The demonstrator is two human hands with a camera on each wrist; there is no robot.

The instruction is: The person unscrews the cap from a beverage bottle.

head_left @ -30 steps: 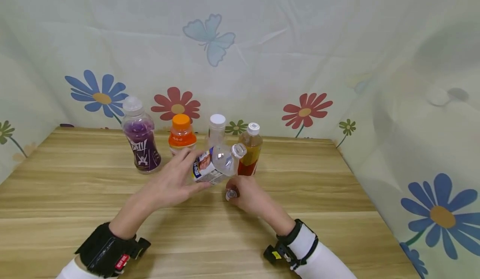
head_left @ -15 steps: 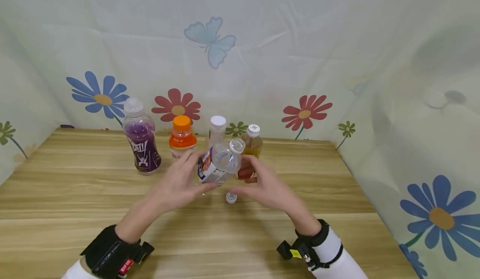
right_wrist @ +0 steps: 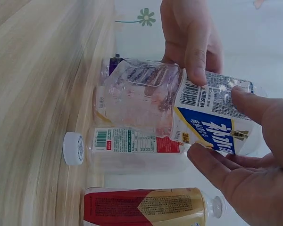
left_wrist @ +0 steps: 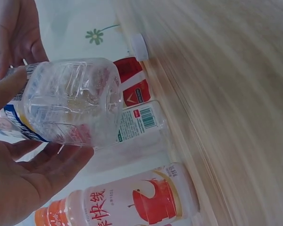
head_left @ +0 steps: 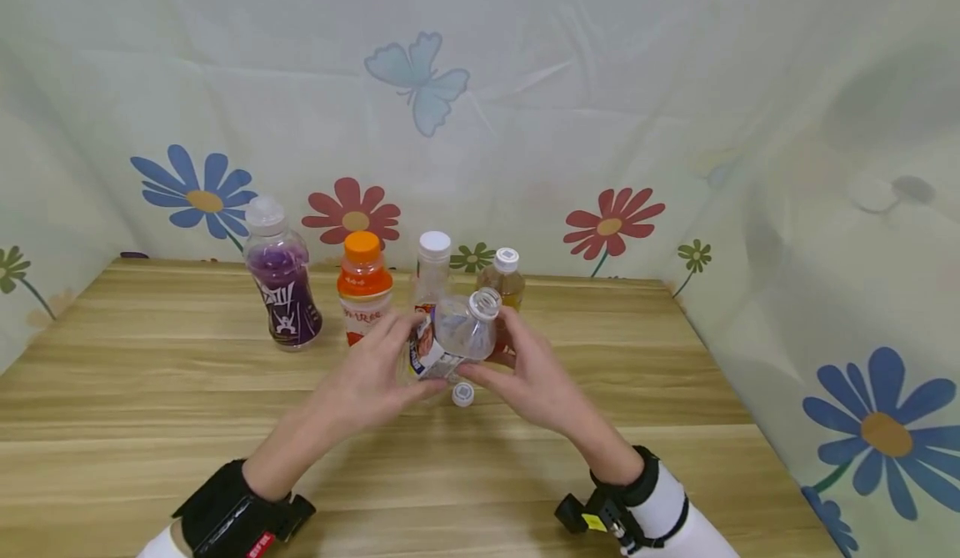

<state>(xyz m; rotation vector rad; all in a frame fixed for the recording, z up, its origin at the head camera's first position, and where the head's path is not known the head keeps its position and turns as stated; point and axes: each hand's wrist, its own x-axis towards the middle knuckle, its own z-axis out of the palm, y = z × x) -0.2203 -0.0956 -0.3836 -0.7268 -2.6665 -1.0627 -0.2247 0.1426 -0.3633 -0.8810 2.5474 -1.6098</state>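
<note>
A clear, uncapped plastic bottle (head_left: 465,329) with a blue, white and yellow label is held tilted above the table, its open mouth toward the upper right. My left hand (head_left: 367,374) grips its lower body, thumb on one side and fingers on the other, as the left wrist view shows. Nearer the mouth, my right hand (head_left: 536,374) holds the same bottle, its thumb on the label (right_wrist: 212,106) and fingers on the opposite side. A small white cap (head_left: 462,394) lies on the wooden table (head_left: 420,500) below the bottle.
Behind the hands stand a purple bottle (head_left: 285,291) at left, an orange-capped bottle (head_left: 365,283), a clear white-capped bottle (head_left: 433,266) and an amber bottle (head_left: 506,279) with a red-and-gold label. A flowered cloth (head_left: 480,158) hangs behind the table.
My right hand has let go of the white cap, leaving it on the table, and moved up to take hold of the bottle. The left hand has shifted slightly right with the bottle.
</note>
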